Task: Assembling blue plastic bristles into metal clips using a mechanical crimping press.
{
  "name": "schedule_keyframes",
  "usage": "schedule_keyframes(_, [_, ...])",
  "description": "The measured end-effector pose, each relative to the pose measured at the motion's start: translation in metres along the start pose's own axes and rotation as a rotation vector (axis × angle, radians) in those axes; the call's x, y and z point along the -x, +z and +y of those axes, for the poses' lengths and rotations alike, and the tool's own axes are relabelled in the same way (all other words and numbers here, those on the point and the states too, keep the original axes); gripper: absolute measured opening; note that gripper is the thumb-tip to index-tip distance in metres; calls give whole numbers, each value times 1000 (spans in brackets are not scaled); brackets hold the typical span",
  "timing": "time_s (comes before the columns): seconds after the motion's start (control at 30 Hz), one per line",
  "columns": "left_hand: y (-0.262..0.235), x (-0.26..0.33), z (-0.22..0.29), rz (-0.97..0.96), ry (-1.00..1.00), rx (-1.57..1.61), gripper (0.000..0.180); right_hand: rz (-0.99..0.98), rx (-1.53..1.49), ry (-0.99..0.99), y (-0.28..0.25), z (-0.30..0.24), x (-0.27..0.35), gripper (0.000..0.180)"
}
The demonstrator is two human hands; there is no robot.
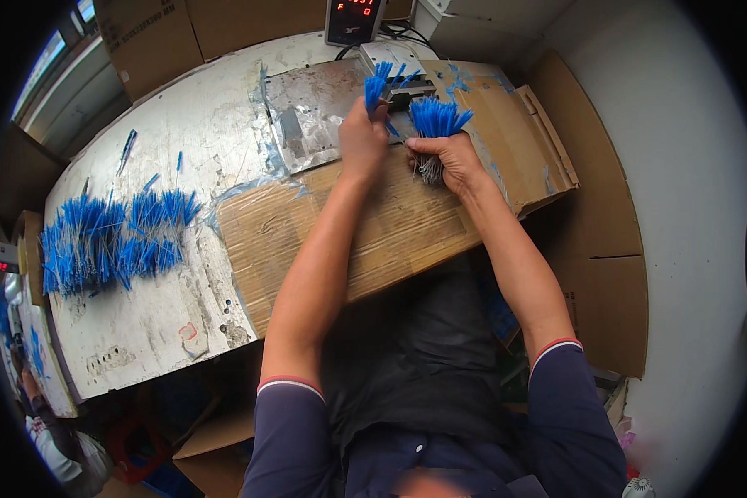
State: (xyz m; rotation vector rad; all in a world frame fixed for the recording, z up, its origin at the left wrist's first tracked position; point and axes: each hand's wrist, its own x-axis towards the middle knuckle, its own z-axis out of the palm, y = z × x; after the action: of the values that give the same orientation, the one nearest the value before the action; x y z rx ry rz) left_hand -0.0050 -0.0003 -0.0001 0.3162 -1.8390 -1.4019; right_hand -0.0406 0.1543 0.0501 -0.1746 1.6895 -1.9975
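My right hand (455, 159) is closed around a thick bundle of blue-tipped wires (437, 118). Their blue ends fan out above the fist, and thin silvery ends stick out below it. Beside it, my left hand (363, 139) is closed on a smaller bunch of blue-tipped wires (374, 90), which points up and away from me; its fingers are partly hidden and slightly blurred. Just past both hands sits a small metal machine (411, 87), with a few blue pieces lying at it. Both hands are above the cardboard sheet (307, 236) on the table.
Large heaps of blue-tipped wires (83, 241) lie on the white worktable (199, 149) at the left, with a pen (127, 152) behind them. A metal plate (307, 100) lies left of the machine. A display box with red digits (353, 23) stands behind. Another person's arm (30, 386) shows far left.
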Motion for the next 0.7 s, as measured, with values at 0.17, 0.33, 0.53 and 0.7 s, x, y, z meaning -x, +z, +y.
schedule_keyframes(0.17, [-2,3,12,-104,-122,180,11,25,40,17,2,-2,-1,17])
schedule_keyframes(0.33, [-2,3,15,-72,-143,130,11,168,-179,86,1,2,-5,16])
schedule_keyframes(0.53, [-7,-1,13,158,31,-51,8,462,-390,-245,-12,-2,-11,12])
schedule_keyframes(0.7, [-11,-4,15,129,-44,31,8,236,-82,-275,-21,-9,-1,13])
